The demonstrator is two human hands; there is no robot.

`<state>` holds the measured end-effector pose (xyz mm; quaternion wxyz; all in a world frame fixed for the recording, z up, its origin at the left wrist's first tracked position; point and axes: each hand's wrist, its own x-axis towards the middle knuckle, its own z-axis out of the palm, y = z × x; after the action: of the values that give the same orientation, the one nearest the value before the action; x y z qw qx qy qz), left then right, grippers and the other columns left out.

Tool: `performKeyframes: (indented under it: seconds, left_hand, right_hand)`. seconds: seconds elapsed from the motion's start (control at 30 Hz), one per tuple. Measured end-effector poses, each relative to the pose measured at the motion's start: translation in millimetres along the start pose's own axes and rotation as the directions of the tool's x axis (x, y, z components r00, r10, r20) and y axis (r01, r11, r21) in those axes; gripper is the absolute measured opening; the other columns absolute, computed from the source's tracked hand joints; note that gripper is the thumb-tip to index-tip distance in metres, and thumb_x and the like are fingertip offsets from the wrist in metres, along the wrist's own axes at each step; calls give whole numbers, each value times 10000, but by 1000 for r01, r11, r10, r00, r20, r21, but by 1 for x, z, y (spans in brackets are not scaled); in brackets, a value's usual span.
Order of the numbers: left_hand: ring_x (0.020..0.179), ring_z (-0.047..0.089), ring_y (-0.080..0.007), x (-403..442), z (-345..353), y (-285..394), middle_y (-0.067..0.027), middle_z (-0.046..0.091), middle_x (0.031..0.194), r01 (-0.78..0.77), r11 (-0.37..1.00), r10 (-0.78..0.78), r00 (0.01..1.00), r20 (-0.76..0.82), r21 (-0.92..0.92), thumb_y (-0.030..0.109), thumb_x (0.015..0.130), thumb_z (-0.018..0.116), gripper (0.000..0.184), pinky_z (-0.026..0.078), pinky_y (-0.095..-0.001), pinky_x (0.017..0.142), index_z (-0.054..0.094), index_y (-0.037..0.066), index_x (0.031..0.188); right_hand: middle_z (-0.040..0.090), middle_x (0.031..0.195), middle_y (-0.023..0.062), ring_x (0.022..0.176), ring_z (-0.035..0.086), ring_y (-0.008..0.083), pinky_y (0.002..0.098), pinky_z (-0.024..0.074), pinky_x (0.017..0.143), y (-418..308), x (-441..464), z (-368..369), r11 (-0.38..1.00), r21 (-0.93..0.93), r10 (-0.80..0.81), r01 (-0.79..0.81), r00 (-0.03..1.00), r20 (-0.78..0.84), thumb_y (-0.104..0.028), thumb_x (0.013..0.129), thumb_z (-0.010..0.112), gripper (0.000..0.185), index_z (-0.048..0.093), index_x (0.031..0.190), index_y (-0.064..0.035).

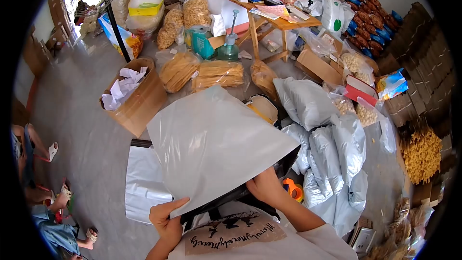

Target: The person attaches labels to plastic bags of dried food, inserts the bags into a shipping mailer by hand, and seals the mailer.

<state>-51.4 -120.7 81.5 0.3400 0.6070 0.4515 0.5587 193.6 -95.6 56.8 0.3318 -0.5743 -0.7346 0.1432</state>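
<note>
A large grey plastic mailer bag (216,139) spreads out in front of my body, its black inner side showing along the near edge. My left hand (168,219) pinches the bag's near left corner, thumb on top. Farther right, my right hand (264,185) is at the bag's opening, its fingers hidden under or inside the edge. Left of the bag lies a stack of flat white-grey mailers (144,180). An orange tape roll (293,190) is just right of my right hand, beside a pile of filled silver-grey bags (329,159).
A cardboard box with white paper (137,96) stands at front left. Bags of dried food (216,73) lie beyond the mailer. A wooden table (284,23) bears papers. People's legs and feet (50,151) show at the left edge. Stacked cardboard (418,67) is at right.
</note>
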Motion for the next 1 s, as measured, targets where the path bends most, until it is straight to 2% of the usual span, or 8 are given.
performKeyframes:
  seconds: [0.3,0.5,0.57,0.67,0.73,0.83,0.93,1.0]
  left_hand:
    - [504,497,-115,-3,-18,-5,-88,572,579,-16,991,24,998,-63,129,-96,640,444,320,361,-203,500,672,-5,845]
    - [465,374,-102,8,-47,3,-31,425,520,26,971,3,992,-124,237,-117,573,400,400,253,-228,442,667,0,847]
    - [452,310,-100,6,-54,2,-19,331,493,91,967,-64,991,-120,237,-111,549,395,419,211,-237,436,669,8,843]
    - [466,310,-119,11,-60,1,-24,310,512,-67,940,87,995,-48,333,-112,529,408,449,207,-250,437,678,38,854]
    - [471,305,-128,18,-62,11,-25,304,523,-90,914,100,995,-6,396,-106,527,423,443,205,-256,440,681,52,851]
    - [484,308,-144,26,-71,18,-26,310,550,-131,880,110,991,74,456,-96,517,467,424,208,-262,448,683,70,842]
    - [522,338,-131,37,-105,3,-27,344,586,-149,934,107,984,143,326,-101,538,544,328,227,-243,470,679,55,793]
    - [631,425,-128,38,-142,-44,-17,433,708,-72,957,90,995,52,-281,4,693,575,310,318,-253,497,642,69,989]
  right_hand:
    - [581,927,182,891,537,354,389,415,806,2,16,-14,999,-52,4,4,988,153,-120,773,553,224,573,956,7]
    - [616,999,146,913,598,247,304,478,760,-11,1,-127,865,497,-110,-70,940,324,-3,766,562,170,602,930,12]
    - [546,1156,160,1055,537,272,340,429,887,6,13,-127,999,-37,21,-28,985,-172,44,698,588,384,566,1078,-4]
    - [352,1345,165,1239,355,279,381,318,995,19,43,-95,972,-234,-42,-6,979,-198,35,701,594,519,475,1198,-56]
    - [159,1436,129,1318,188,262,394,210,1055,34,43,-82,887,-317,-301,336,941,155,2,730,562,579,381,1271,-91]
    - [380,1328,129,1260,318,280,407,262,1030,26,42,-77,819,-154,-465,553,796,387,-55,757,505,410,501,1167,-58]
    - [584,1106,135,1126,488,313,435,323,986,26,35,-69,863,187,-505,470,789,349,-114,723,566,283,617,982,-11]
    - [615,1035,150,1062,539,321,447,340,967,33,30,-71,884,377,-351,274,924,152,-165,669,643,305,636,918,12]
